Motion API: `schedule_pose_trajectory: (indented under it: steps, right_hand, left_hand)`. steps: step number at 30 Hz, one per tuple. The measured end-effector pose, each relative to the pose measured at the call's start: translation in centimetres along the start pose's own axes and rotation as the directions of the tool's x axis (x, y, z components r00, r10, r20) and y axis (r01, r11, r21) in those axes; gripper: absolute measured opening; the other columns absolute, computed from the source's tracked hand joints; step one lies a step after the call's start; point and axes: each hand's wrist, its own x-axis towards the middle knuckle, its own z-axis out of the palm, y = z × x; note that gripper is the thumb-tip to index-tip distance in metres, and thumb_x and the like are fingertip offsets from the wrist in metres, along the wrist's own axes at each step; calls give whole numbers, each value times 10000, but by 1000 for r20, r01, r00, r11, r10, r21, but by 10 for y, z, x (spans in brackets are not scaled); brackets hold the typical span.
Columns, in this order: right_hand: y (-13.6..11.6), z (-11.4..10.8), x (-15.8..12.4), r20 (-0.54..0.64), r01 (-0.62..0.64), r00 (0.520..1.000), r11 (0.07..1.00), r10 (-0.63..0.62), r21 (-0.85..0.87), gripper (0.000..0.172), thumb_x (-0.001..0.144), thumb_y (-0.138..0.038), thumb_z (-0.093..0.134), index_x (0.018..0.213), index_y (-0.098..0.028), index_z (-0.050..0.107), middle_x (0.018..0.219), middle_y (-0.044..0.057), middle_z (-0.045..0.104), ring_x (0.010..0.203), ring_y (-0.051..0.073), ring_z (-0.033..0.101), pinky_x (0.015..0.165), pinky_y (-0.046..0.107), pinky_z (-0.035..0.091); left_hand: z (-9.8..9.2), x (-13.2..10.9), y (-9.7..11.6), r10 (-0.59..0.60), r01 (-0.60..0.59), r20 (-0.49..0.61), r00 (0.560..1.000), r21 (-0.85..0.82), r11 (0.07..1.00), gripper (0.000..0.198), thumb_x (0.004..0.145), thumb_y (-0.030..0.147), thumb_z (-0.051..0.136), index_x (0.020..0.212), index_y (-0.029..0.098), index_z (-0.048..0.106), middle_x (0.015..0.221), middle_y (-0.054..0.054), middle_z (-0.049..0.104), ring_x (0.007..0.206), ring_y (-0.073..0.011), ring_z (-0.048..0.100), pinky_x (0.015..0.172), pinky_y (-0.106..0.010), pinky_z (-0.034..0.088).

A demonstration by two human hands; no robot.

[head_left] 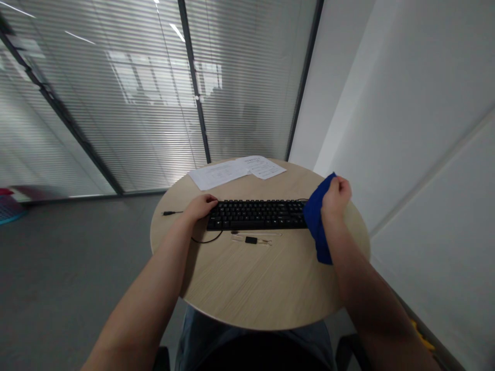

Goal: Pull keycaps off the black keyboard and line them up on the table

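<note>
A black keyboard [259,215] lies flat across the middle of the round table. My left hand [201,207] rests at its left end, with the fingers closed on the upper left corner. My right hand [336,197] is closed on a blue cloth [319,216], which hangs down over the keyboard's right end and hides part of it. Just in front of the keyboard lie a small black piece [251,240] and some thin, pale sticks or tools too small to make out. The keyboard's cable [207,241] loops out under my left forearm, and a plug [168,213] lies farther left.
Printed sheets of paper [220,174] lie at the table's far edge. The round wooden table [255,293] stands near a white wall [425,129] on the right and glass with blinds [147,118] behind. A basket [10,208] sits on the floor at far left.
</note>
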Motion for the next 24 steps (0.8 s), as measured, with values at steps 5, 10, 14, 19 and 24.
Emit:
schedule_pose_trajectory:
  steps: [5,10,14,19,24]
  right_hand:
    - [-1,-10,11,-207,43,977,999,-42,1,327,976,-452,428,975,-175,602,941,52,637,938,214,616,937,401,505]
    - [0,5,-13,626,190,779,960,-20,-207,405,967,-429,438,1057,-128,693,990,123,740,897,240,663,900,420,529]
    - [-2,12,-36,889,277,457,948,12,-156,200,866,-346,662,901,-196,789,862,54,788,784,216,708,816,349,555]
    - [-11,8,-39,973,366,230,925,15,-101,116,842,-273,717,872,-246,826,925,40,805,862,230,725,853,350,542]
    - [-21,10,-41,995,570,94,821,-16,-41,182,890,-283,667,951,-237,833,985,59,791,905,221,711,865,331,525]
  left_hand:
    - [1,1,-1,-8,8,-3,1000,6,1000,313,829,368,579,1009,194,766,1020,-81,783,970,-266,709,906,-339,524]
    - [1,1,-1,-9,9,-8,1000,14,1000,320,826,378,574,1019,210,767,1017,-76,786,988,-265,706,912,-339,527]
    - [0,2,-1,-4,4,-11,1000,16,1000,305,815,380,586,996,220,772,1031,-67,789,995,-264,706,926,-334,524]
    - [0,1,0,-4,4,-3,1000,13,1000,296,830,368,581,996,214,771,1033,-66,786,984,-261,711,913,-323,523]
    - [-1,0,1,-5,5,4,1000,12,1000,308,837,365,577,1016,201,767,1034,-71,783,972,-264,713,905,-328,523]
